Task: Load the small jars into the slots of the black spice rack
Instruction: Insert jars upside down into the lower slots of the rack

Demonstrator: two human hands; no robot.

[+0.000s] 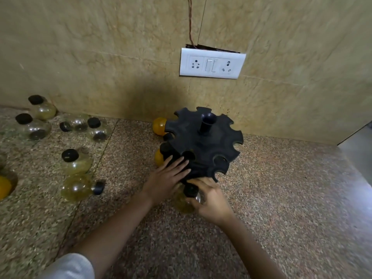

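Observation:
The black spice rack (203, 141), a round carousel with notched slots and a centre post, stands on the granite counter near the wall. My left hand (168, 176) lies flat against its near left side, fingers spread. My right hand (209, 200) grips a small round jar (184, 200) with yellowish tint and a black cap, held at the rack's lower front edge. Two orange jars (159, 125) hang at the rack's left side. Several loose jars lie on the counter to the left, among them one upright (74, 161) and one on its side (80, 187).
A white socket and switch plate (211, 63) sits on the beige wall above the rack, with a wire running up. The counter's edge (354, 158) drops off at the right. An orange jar (4, 187) shows at the far left edge.

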